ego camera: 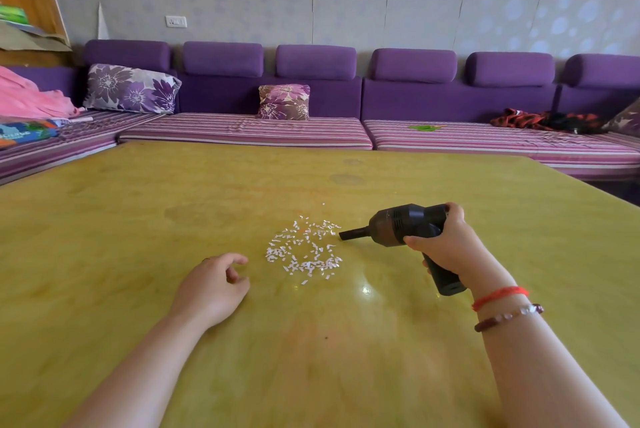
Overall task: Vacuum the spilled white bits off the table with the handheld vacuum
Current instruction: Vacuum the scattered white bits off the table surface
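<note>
A patch of small white bits [304,249] lies scattered near the middle of the yellow-green table [138,212]. My right hand [446,244] grips the black handheld vacuum [401,223] by its handle. Its narrow nozzle points left, and the tip sits at the right edge of the patch, just above the tabletop. My left hand [213,285] rests on the table to the left of the bits, fingers loosely curled and holding nothing.
A long purple sofa [450,98] with striped seat cushions runs behind the table's far edge and around its left side. Flowered pillows [131,88], pink cloth [31,98] and dark clothing [547,121] lie on it. The table's right edge slants down at the right.
</note>
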`<action>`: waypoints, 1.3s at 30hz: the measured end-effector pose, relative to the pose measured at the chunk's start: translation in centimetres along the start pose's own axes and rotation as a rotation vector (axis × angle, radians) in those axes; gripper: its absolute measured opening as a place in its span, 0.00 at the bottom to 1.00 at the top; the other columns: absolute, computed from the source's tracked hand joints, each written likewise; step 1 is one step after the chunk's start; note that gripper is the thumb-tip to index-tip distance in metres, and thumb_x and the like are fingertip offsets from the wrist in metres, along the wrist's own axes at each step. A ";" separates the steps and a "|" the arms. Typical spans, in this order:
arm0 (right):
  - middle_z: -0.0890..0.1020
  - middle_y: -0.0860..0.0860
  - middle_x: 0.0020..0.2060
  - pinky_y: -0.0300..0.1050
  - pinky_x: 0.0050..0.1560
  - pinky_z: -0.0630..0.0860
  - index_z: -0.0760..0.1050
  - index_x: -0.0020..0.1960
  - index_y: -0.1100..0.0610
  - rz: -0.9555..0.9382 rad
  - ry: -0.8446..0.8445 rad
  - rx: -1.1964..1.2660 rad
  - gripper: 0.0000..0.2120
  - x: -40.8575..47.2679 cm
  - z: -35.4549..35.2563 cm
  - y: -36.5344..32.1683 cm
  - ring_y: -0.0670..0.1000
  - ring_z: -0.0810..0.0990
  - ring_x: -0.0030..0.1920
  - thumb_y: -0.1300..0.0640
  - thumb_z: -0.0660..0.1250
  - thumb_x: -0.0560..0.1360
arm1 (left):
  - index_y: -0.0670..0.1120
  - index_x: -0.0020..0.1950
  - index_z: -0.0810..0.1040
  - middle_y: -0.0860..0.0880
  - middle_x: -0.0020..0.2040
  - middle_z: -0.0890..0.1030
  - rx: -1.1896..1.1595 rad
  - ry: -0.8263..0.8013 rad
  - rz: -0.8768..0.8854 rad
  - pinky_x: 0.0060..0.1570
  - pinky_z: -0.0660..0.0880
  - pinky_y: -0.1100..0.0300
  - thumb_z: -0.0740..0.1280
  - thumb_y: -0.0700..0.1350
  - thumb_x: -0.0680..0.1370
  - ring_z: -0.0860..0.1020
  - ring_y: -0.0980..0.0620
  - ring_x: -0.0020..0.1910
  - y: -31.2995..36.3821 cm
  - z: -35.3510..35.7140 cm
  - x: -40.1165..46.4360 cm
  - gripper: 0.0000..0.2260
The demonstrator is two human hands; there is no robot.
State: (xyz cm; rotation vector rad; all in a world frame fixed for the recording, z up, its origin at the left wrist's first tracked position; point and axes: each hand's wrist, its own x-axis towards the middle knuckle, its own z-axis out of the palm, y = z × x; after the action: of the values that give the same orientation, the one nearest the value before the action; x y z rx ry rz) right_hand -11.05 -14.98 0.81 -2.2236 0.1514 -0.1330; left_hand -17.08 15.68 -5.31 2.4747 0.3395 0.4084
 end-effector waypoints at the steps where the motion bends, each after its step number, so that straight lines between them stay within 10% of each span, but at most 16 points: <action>1: 0.77 0.55 0.44 0.58 0.47 0.79 0.55 0.67 0.58 0.002 -0.004 -0.002 0.34 0.0 0.0 0.0 0.60 0.81 0.44 0.59 0.72 0.69 | 0.51 0.58 0.77 0.54 0.40 0.75 -0.001 -0.001 0.001 0.40 0.66 0.60 0.66 0.44 0.74 0.73 0.51 0.41 0.0 0.0 0.0 0.13; 39: 0.73 0.53 0.34 0.46 0.31 0.71 0.54 0.67 0.62 0.012 0.044 -0.036 0.27 0.3 0.9 -0.1 0.52 0.74 0.32 0.64 0.63 0.72 | 0.52 0.58 0.77 0.55 0.40 0.75 -0.001 0.006 0.006 0.40 0.65 0.60 0.66 0.44 0.74 0.73 0.52 0.42 -0.1 0.1 0.0 0.13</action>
State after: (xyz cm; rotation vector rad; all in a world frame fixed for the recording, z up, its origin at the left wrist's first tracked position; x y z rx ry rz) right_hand -10.63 -14.27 0.34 -2.2563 0.1927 -0.1734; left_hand -17.01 15.72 -5.41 2.4747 0.3344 0.4184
